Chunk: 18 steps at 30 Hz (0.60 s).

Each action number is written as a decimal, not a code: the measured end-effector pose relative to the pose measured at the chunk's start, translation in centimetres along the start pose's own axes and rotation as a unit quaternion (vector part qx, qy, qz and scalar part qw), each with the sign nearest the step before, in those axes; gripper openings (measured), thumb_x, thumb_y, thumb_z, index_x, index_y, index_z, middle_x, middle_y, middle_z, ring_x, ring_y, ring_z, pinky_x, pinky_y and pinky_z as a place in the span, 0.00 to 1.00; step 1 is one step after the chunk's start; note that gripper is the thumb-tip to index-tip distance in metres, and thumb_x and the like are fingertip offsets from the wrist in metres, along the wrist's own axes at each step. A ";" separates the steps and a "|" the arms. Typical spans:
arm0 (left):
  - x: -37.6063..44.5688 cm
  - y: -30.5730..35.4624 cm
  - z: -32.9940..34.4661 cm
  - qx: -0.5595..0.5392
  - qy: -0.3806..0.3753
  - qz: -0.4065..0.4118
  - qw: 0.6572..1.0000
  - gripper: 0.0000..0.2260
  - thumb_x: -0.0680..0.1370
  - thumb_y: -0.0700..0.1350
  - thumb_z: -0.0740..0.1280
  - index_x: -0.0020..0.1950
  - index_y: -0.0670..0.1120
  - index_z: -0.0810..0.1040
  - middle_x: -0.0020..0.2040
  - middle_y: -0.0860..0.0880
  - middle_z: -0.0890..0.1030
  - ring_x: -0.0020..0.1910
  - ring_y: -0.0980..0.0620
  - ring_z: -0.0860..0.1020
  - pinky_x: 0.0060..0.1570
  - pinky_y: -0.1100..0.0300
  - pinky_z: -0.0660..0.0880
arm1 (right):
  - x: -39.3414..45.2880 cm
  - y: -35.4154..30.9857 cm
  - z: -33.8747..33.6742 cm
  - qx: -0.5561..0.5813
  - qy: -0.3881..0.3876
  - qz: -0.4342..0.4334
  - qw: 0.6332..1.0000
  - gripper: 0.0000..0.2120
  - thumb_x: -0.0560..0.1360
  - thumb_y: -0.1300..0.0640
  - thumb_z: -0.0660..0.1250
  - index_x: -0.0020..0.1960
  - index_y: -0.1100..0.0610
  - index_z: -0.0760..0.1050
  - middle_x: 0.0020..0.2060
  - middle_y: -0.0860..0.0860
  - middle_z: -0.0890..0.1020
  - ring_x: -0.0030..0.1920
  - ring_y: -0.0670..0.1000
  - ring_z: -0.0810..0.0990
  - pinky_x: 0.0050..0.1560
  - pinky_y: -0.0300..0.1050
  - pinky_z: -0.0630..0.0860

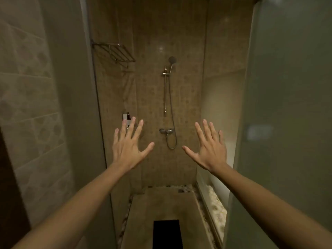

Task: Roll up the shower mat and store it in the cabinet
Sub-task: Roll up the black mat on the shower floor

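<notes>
A black shower mat (167, 234) lies flat on the shower floor at the bottom centre of the view, its near end cut off by the frame edge. My left hand (129, 148) and my right hand (209, 150) are raised at chest height in front of me, palms forward, fingers spread wide, holding nothing. Both hands are well above the mat and apart from it. No cabinet is in view.
I face a narrow tiled shower stall. A shower head on a rail (168, 83) and a mixer tap (167, 131) are on the far wall. A wire shelf (115, 52) hangs high on the left. A frosted glass panel (287, 123) stands on the right, a tiled wall (36, 105) on the left.
</notes>
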<state>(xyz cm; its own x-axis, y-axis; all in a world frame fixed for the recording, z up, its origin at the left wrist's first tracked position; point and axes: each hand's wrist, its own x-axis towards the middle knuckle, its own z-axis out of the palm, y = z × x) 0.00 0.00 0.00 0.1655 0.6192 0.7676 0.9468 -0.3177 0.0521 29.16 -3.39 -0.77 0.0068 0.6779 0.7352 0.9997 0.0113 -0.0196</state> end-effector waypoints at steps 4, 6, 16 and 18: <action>0.3 -0.7 3.8 0.016 -0.034 -0.007 0.999 0.38 0.74 0.73 0.47 0.80 0.57 0.44 0.81 0.50 0.45 0.79 0.48 0.41 0.76 0.42 0.47 | 0.4 0.5 3.9 -0.018 -0.032 0.006 0.999 0.46 0.73 0.22 0.45 0.81 0.48 0.43 0.81 0.53 0.47 0.81 0.54 0.44 0.78 0.62 0.52; 0.7 -0.9 6.3 0.016 -0.045 -0.004 0.999 0.38 0.75 0.73 0.46 0.80 0.57 0.43 0.81 0.50 0.44 0.79 0.48 0.40 0.76 0.42 0.46 | 0.7 0.9 6.4 -0.019 -0.046 0.005 0.999 0.46 0.73 0.22 0.44 0.81 0.48 0.42 0.81 0.53 0.46 0.81 0.54 0.44 0.78 0.62 0.52; 4.4 -1.3 22.4 0.009 -0.135 -0.026 0.990 0.39 0.74 0.74 0.44 0.79 0.57 0.40 0.80 0.51 0.41 0.78 0.47 0.39 0.76 0.43 0.44 | 4.8 5.8 21.7 0.005 -0.128 0.015 0.992 0.47 0.72 0.21 0.42 0.81 0.48 0.41 0.81 0.52 0.45 0.81 0.54 0.43 0.79 0.62 0.50; 5.4 -0.9 25.3 0.005 -0.156 -0.032 0.987 0.39 0.74 0.74 0.44 0.79 0.57 0.40 0.80 0.51 0.41 0.78 0.47 0.40 0.76 0.43 0.45 | 5.4 7.2 24.6 0.008 -0.150 0.019 0.988 0.47 0.72 0.21 0.41 0.81 0.48 0.41 0.81 0.52 0.46 0.81 0.54 0.44 0.79 0.62 0.50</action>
<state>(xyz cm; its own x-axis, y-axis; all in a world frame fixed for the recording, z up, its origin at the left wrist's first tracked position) 6.97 21.77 -12.05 0.1813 0.8287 0.5296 0.9604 -0.2650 0.0860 35.87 18.49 -13.62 0.0341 0.8659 0.4990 0.9984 -0.0074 -0.0554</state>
